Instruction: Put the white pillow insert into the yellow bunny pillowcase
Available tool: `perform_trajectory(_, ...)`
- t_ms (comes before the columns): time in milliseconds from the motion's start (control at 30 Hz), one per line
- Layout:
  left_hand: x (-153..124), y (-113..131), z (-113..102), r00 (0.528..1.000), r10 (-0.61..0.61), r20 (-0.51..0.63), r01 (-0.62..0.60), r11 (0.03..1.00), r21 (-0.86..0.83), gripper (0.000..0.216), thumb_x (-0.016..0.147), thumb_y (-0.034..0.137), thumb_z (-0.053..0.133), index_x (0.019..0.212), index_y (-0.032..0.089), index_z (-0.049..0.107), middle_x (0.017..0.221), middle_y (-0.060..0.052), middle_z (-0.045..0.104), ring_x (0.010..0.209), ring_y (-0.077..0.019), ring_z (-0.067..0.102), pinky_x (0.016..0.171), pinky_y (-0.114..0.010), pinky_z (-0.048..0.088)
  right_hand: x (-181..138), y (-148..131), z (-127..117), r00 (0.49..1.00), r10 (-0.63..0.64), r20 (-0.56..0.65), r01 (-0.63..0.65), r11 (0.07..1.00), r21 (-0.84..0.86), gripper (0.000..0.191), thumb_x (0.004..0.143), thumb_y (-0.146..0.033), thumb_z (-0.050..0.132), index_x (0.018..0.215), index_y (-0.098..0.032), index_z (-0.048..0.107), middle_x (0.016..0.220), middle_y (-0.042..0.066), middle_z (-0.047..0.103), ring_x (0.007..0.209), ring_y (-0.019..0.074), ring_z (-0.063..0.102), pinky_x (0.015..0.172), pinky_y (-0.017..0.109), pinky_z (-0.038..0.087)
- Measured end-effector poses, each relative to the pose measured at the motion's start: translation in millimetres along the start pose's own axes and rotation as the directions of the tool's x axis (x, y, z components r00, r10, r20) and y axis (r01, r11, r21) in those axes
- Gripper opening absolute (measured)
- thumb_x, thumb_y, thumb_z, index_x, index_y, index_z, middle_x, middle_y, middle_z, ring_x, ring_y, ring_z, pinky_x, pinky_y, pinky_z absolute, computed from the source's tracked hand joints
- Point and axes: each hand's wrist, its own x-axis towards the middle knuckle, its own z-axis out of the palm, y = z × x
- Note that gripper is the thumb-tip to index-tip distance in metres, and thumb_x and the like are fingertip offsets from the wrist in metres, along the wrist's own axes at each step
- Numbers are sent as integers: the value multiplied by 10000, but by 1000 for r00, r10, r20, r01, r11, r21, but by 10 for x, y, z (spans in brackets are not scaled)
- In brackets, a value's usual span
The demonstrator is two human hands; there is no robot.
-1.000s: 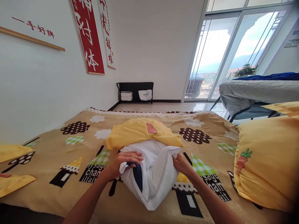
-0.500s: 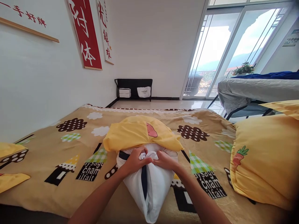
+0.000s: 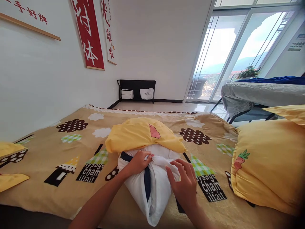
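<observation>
A white pillow (image 3: 160, 190) with a dark navy strip lies folded lengthwise on the bed, its pointed near end toward me. Over its far end sits a yellow pillowcase (image 3: 131, 135) with a pink carrot print. My left hand (image 3: 140, 161) is closed on the pillow's white fabric, near the mouth of the case. At the pillow's right side, my right hand (image 3: 184, 176) has its fingers apart and curved, close to a raised white fold; whether the fingertips touch it I cannot tell.
A tan patterned blanket (image 3: 95, 197) covers the bed. To the right is a plump yellow pillow (image 3: 267, 162) with a carrot print. Yellow fabric (image 3: 14, 183) shows at the left edge. Beyond the bed stand a low black rack (image 3: 135, 86) and a grey-covered table (image 3: 262, 92).
My right hand has let go of the bunched white fabric and moved right and toward me, its fingers spreading. The bunched fabric has loosened on that side. My left hand keeps its grip.
</observation>
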Motion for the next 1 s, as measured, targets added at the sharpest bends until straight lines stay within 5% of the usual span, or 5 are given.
perform_trajectory(133,-4,107,-26,1000,10,8,-10,1000,-17,355,921,376,371,662,170,497,692,-39,615,654,-159,526,645,-271,343,-281,-474,1,986,-37,164,49,996,-71,666,876,-583,511,1406,-197,396,1266,191,589,1132,380,543,878,502,435)
perform_trajectory(267,-2,88,-128,999,-42,19,43,998,-40,367,916,424,363,694,171,508,739,-40,624,703,-162,531,684,-273,373,-190,-864,353,941,109,319,-55,983,-174,992,782,-773,458,1440,-42,328,1303,326,517,1117,480,531,831,607,435)
perform_trajectory(567,-176,-188,-144,963,-78,-258,81,997,-1,232,902,366,417,774,185,486,758,-19,576,718,-160,530,697,-285,420,264,-1075,565,826,135,547,30,959,-282,362,865,-29,336,1089,-77,617,923,203,673,807,285,645,662,392,484)
perform_trajectory(767,-381,-272,-296,738,302,-603,-52,917,396,159,923,277,420,821,193,508,789,-52,561,787,-194,521,743,-319,433,191,-853,437,779,113,617,49,970,-239,217,908,-59,425,947,-164,611,867,73,692,828,208,654,659,292,386)
perform_trajectory(1000,-238,-439,-451,883,25,-468,348,634,690,260,822,302,592,1042,168,558,1069,-109,567,1029,-292,508,846,-405,414,214,-629,396,806,13,592,81,988,-132,239,996,-293,437,861,-183,601,836,36,701,797,185,660,646,280,315)
